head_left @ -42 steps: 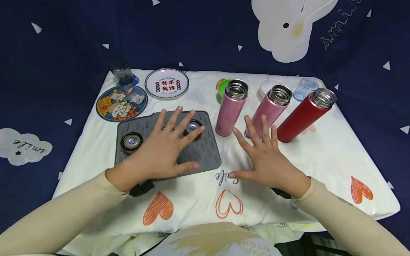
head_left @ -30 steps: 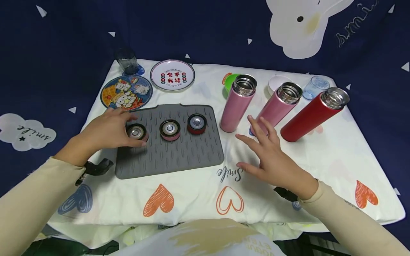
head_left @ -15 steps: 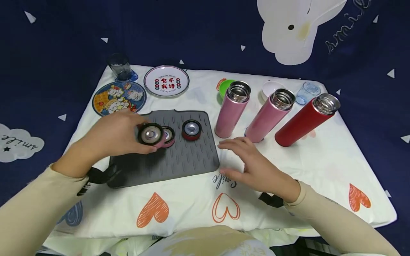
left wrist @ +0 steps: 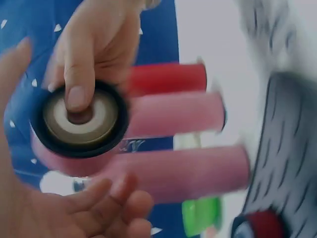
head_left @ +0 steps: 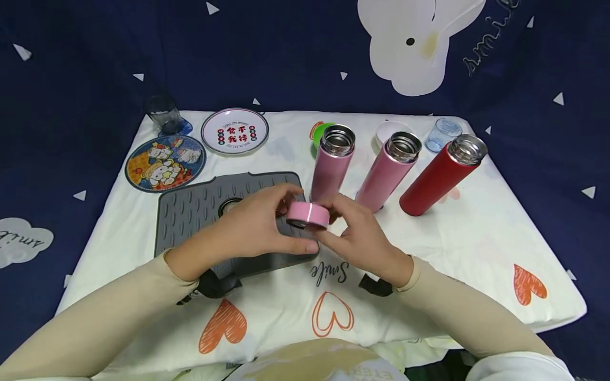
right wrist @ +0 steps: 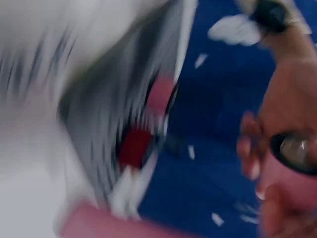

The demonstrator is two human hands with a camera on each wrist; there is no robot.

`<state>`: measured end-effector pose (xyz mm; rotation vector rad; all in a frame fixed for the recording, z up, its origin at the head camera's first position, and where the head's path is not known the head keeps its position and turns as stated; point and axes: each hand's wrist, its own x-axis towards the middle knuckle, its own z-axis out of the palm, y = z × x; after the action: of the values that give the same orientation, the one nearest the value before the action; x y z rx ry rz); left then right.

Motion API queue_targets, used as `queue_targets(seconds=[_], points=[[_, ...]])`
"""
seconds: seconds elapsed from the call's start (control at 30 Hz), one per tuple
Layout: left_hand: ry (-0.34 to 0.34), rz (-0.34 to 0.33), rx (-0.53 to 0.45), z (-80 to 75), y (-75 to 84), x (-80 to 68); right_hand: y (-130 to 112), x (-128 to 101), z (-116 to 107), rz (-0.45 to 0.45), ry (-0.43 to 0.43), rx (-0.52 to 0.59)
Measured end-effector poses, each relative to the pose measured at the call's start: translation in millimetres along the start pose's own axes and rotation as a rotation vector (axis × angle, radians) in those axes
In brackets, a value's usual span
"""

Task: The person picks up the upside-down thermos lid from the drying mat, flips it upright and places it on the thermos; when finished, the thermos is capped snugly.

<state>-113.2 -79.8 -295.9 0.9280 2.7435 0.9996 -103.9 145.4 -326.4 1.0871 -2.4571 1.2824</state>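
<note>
Evenly lit head view; wrist views motion-blurred.

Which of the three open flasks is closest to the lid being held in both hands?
The leftmost pink flask, directly behind the pink lid; the other pink flask and the red flask stand farther right.

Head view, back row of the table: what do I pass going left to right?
Dark glass → white plate → green cup → white dish → clear blue glass.
</note>
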Motion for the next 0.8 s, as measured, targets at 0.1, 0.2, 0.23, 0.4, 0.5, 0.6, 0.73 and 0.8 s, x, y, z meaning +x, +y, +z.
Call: queue_targets(seconds=[0.1, 0.2, 0.23, 0.4, 0.5, 0.6, 0.73, 0.8], points=[[0.047, -0.018, -0.245, 7.4, -5.1, 3.0, 3, 1, -6, -0.348, 0.094, -0.260], [0.143, 0.071, -0.323, 10.7, -7.3, 10.9, 5, 0, -9, -0.410, 0.188, -0.295], [0.180, 0.098, -0.329, 8.9, -6.9, 15.8, 6, -1, -9, -0.370, 0.226, -0.258], [0.348, 0.133, -0.261, -19.0, 1.3, 63.6, 13, 0, 0, 0.074, 0.396, 0.039], [0.364, 0.072, -0.162, -36.2, 5.1, 97.0, 25, 14, 7, 0.377, 0.432, 0.151], [0.308, 0.004, -0.118, -43.3, 4.7, 119.7, 40, 30, 12, 0.577, 0.426, 0.221], [0.237, -0.017, -0.088, -41.0, 0.1, 134.6, 57, 42, 16, 0.638, 0.428, 0.309], [0.206, 0.002, -0.067, -38.6, -2.8, 138.5, 63, 45, 18, 0.621, 0.435, 0.328]])
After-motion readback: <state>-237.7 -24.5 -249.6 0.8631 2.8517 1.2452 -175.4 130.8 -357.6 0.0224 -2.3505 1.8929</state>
